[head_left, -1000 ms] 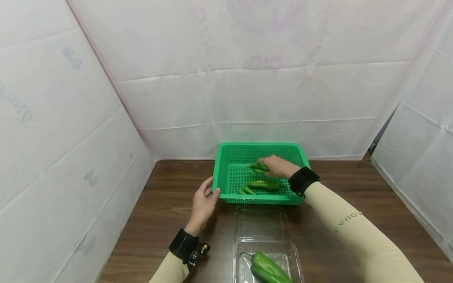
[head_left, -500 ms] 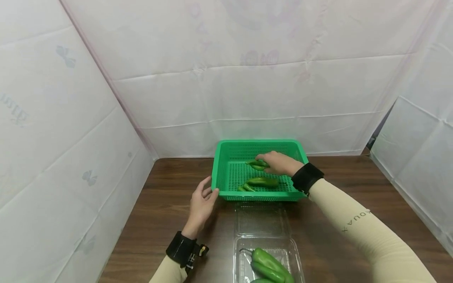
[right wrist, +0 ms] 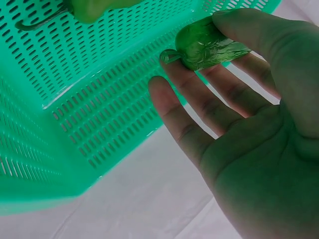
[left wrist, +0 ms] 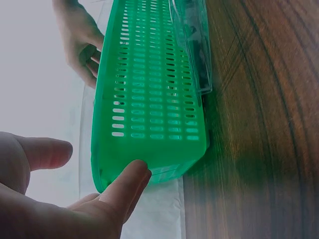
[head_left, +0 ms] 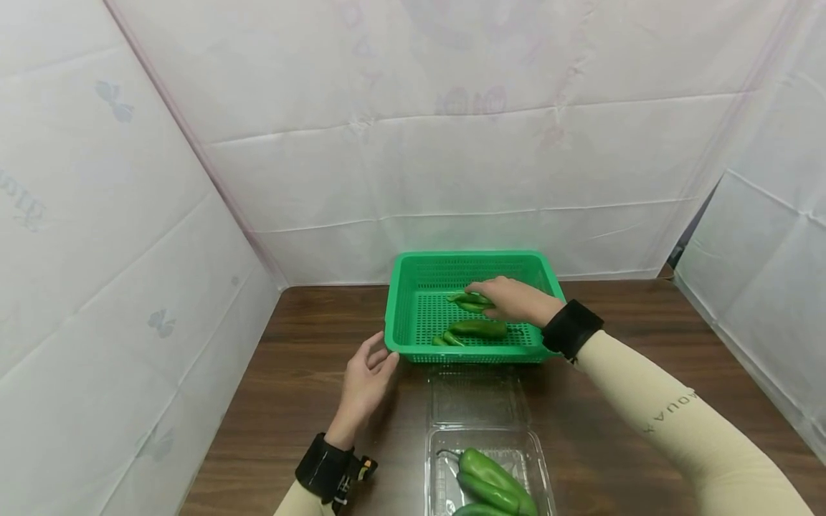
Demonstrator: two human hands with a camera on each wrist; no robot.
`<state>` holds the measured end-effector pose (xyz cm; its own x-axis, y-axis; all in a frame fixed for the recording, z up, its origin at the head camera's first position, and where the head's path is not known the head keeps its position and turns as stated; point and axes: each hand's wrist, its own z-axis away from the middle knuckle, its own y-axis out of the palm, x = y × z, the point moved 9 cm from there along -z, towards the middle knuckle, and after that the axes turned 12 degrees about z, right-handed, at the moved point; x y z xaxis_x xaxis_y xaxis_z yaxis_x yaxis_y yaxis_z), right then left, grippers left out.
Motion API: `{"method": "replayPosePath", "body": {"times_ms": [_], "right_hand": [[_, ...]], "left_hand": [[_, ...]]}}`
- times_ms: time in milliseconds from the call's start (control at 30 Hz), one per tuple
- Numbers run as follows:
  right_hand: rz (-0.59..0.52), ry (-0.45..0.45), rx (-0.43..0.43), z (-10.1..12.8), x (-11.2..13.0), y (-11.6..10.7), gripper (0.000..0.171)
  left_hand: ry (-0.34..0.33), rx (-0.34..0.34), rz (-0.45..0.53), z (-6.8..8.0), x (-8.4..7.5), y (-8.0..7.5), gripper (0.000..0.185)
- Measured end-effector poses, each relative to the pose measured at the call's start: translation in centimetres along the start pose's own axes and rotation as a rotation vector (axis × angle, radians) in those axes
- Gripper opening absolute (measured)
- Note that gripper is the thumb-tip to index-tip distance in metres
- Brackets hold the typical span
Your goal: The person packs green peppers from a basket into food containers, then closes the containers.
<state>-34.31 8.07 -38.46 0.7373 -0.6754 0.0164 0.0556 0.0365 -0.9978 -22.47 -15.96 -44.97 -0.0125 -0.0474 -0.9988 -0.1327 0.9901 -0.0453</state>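
My right hand (head_left: pixel 513 299) pinches a green pepper (right wrist: pixel 202 46) between thumb and fingers inside the green slotted basket (head_left: pixel 474 350). My left hand (head_left: pixel 363 385), fingers loosely parted, is at its corner, contact unclear. Nearer me, a clear clamshell (head_left: pixel 477 405) holds peppers (head_left: pixel 493 481).

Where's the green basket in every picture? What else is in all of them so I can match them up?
Head: the green basket is just below the middle, slightly right.
Left wrist: the basket stretches from the top down through the middle.
Right wrist: the basket fills most of the upper left.
Shared landmark: the right hand, reaching into it in head, upper left in left wrist, large at right in right wrist.
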Motion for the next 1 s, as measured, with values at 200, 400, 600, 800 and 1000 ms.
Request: {"method": "replayPosePath", "body": {"times_ms": [200,400,600,800,1000], "right_hand": [[-0.011,0.010,-0.001,0.8,0.5,-0.5,0.059],[-0.007,0.006,0.000,1.2,0.9,-0.7,0.060],[-0.015,-0.013,-0.027,1.6,1.3,-0.5,0.061],[-0.030,-0.011,-0.037,2.0,1.3,-0.6,0.061],[-0.023,-0.017,-0.043,2.5,1.5,-0.5,0.060]], "left_hand": [[0.014,0.029,0.000,1.1,-0.4,0.1,0.058],[0.009,0.030,0.002,1.8,-0.4,0.0,0.057],[-0.010,0.022,-0.018,2.0,0.0,-0.2,0.055],[0.004,0.032,-0.012,2.4,-0.2,0.0,0.055],[0.013,0.046,-0.007,2.9,-0.1,0.2,0.055]]}}
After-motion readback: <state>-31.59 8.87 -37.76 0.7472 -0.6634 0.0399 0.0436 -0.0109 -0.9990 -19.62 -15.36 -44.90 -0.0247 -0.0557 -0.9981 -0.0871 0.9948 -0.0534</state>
